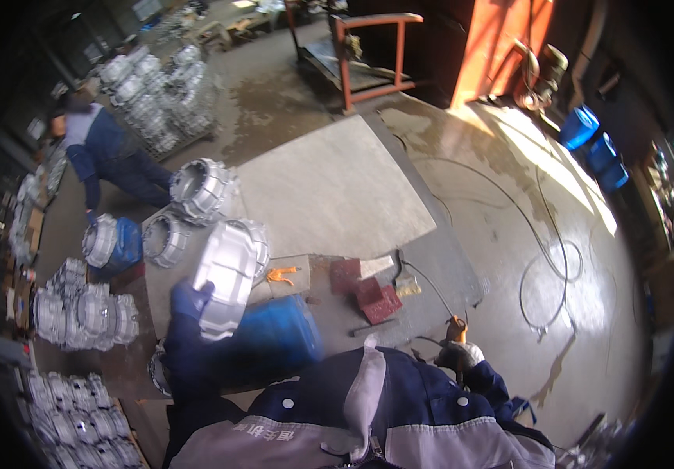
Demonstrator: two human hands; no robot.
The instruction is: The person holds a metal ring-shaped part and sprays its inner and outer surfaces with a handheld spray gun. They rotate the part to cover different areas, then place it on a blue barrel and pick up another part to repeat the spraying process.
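Note:
My left hand (193, 300), in a dark blue glove, grips the near-left rim of a silver cast-metal ring housing (228, 278). The housing is tilted on edge and slightly blurred, with a blue plastic drum (290, 328) beside and partly behind it. In a whitish glove, my right hand (459, 356) is closed around an orange-bodied tool (458, 329) at my right side. A thin dark tube or hose runs up from this tool; its exact kind is unclear. Another orange hand tool, like a blow gun (281, 274), lies on a board just right of the housing.
More ring housings (199, 187) stand at the sheet's left. Dark red blocks (375, 299) lie ahead on the grey mat. A person (108, 146) bends at the left near a blue container (126, 241). Hoses (565, 264) loop over the right floor; an orange frame (372, 64) stands beyond.

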